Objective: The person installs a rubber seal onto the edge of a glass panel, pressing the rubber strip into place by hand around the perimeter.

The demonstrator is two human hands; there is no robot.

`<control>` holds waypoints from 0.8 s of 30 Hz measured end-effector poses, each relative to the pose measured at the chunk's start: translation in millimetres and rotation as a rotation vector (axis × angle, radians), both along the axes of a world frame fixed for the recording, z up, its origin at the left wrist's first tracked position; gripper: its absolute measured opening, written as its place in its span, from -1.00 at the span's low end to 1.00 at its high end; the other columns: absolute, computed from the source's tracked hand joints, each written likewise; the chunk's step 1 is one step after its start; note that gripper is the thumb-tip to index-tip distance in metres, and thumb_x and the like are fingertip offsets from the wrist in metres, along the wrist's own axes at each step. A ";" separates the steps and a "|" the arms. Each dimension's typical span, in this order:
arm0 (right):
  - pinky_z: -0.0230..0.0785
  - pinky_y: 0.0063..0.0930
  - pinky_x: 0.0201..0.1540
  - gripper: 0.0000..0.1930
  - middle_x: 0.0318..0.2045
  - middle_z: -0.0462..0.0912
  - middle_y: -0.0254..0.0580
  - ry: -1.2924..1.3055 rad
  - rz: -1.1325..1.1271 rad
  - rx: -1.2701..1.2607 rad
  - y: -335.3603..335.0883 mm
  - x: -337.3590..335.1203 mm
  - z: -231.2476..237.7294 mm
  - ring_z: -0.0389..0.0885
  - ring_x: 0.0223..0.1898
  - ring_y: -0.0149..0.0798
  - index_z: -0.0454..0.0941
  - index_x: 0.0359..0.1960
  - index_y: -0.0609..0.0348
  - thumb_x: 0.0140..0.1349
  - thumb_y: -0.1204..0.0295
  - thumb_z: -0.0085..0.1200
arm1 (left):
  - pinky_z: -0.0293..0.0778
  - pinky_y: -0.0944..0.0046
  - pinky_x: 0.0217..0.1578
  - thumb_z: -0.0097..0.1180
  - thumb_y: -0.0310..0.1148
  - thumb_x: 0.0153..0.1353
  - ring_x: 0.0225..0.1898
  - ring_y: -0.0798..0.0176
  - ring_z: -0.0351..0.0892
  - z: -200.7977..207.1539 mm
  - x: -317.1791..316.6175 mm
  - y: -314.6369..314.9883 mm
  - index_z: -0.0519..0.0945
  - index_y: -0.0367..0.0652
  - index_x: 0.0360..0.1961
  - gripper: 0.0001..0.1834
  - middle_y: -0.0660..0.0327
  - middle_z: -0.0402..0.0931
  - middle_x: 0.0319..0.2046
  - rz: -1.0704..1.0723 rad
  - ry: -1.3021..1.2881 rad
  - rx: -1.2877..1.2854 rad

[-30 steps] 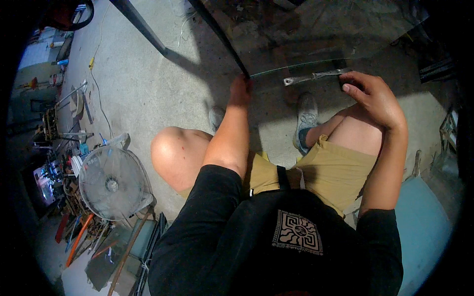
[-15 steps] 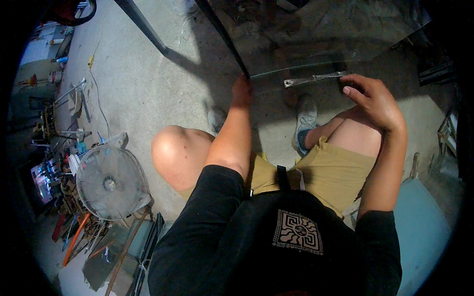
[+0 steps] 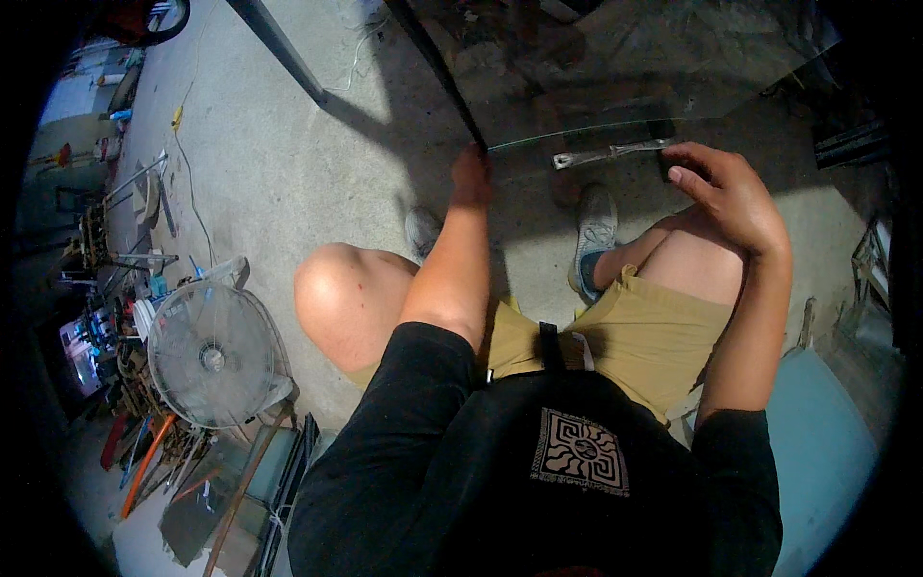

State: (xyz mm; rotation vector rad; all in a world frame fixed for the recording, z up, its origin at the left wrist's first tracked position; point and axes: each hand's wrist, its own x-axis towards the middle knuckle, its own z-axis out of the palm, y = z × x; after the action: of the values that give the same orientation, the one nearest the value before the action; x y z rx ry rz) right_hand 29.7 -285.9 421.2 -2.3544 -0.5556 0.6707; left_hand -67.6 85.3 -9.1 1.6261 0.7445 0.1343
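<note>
My left hand (image 3: 470,177) is in shadow, closed around the lower end of a slim dark bar (image 3: 437,72); its fingers barely show. At that spot begins the thin greenish edge of a clear glass sheet (image 3: 567,126), which runs off to the right. Right of it lies a silver metal bar (image 3: 608,155) with a widened left end, like a wrench; I cannot tell what supports it. My right hand (image 3: 731,202) is above my right knee, fingers bent and thumb apart. Its fingertips are at the bar's right end; whether they touch it is unclear.
A grey metal leg (image 3: 279,53) stands on the concrete floor (image 3: 260,173) at the upper left. To my left are a round fan (image 3: 213,356), a yellow-tipped cord (image 3: 177,118) and a pile of rods and tools. A pale blue-green panel (image 3: 817,452) is at my lower right.
</note>
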 end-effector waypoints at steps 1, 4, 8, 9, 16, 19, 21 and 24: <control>0.61 -0.18 0.13 -0.61 0.03 0.86 0.11 0.007 -0.011 -0.007 -2.6 -0.4 -1.0 0.84 0.02 0.01 0.73 0.21 0.27 0.53 0.23 0.30 | 0.62 0.04 -0.16 0.15 -0.35 0.52 -0.17 0.11 0.65 8.7 4.2 -4.8 0.67 -0.13 0.11 -0.78 0.14 0.66 -0.16 -0.042 0.050 0.107; 0.62 -0.20 0.11 -0.61 0.01 0.86 0.10 0.005 -0.019 -0.010 -6.7 -0.5 -3.3 0.84 0.00 -0.01 0.73 0.21 0.26 0.53 0.24 0.30 | 0.64 -0.08 -0.15 0.21 -0.36 0.46 -0.14 -0.08 0.71 36.6 6.7 -12.7 0.67 -0.17 0.10 -0.75 0.02 0.70 -0.12 -0.265 0.169 0.562; 0.62 -0.20 0.10 -0.61 0.00 0.87 0.09 -0.004 0.016 0.016 -1.8 1.0 -0.6 0.84 -0.01 -0.02 0.73 0.20 0.27 0.53 0.24 0.30 | 0.64 -0.24 -0.08 0.26 -0.36 0.40 -0.03 -0.31 0.72 20.8 -4.6 -4.5 0.67 -0.21 0.12 -0.68 -0.14 0.72 -0.04 -0.250 0.013 0.702; 0.62 -0.20 0.10 -0.61 -0.01 0.87 0.09 0.006 0.012 0.015 -2.0 1.0 0.2 0.84 -0.01 -0.02 0.73 0.20 0.27 0.53 0.24 0.30 | 0.64 -0.28 -0.07 0.26 -0.37 0.39 0.00 -0.36 0.71 20.1 -4.7 -6.9 0.67 -0.21 0.13 -0.67 -0.18 0.72 -0.02 -0.270 -0.065 0.856; 0.62 -0.21 0.12 -0.63 0.01 0.87 0.09 -0.014 0.014 0.004 -8.2 0.8 -4.6 0.85 0.01 -0.02 0.72 0.20 0.27 0.54 0.26 0.28 | 0.65 -0.25 0.04 0.23 -0.31 0.45 0.08 -0.35 0.72 48.6 4.3 -15.4 0.68 -0.20 0.17 -0.66 -0.18 0.73 0.01 -0.311 0.176 0.686; 0.62 -0.21 0.13 -0.62 0.01 0.87 0.09 -0.003 0.005 0.009 -7.4 0.4 -4.7 0.84 0.01 -0.02 0.72 0.21 0.27 0.54 0.25 0.28 | 0.64 -0.23 0.09 0.17 -0.36 0.46 0.12 -0.34 0.71 48.4 3.4 -13.0 0.69 -0.22 0.18 -0.67 -0.17 0.74 0.03 -0.270 0.168 0.586; 0.62 -0.21 0.14 -0.61 0.02 0.87 0.09 0.006 0.001 0.031 -6.0 -0.2 -4.8 0.84 0.02 -0.01 0.72 0.21 0.27 0.54 0.24 0.28 | 0.63 -0.21 0.12 0.12 -0.40 0.48 0.14 -0.31 0.72 45.1 6.8 -11.5 0.70 -0.23 0.18 -0.67 -0.17 0.74 0.04 -0.158 0.139 0.312; 0.62 -0.20 0.14 -0.61 0.02 0.87 0.09 -0.006 0.017 0.019 -4.0 0.7 -4.0 0.85 0.02 -0.01 0.72 0.21 0.27 0.54 0.23 0.28 | 0.62 -0.15 0.18 0.05 -0.42 0.51 0.17 -0.29 0.72 41.9 8.6 -10.3 0.71 -0.25 0.20 -0.65 -0.19 0.74 0.08 -0.126 0.164 0.372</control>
State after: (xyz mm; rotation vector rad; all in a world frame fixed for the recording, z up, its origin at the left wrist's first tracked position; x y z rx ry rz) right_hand 30.5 -289.9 417.3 -2.3373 -0.5829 0.6637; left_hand -59.0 75.0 32.8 2.0525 0.7709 0.0495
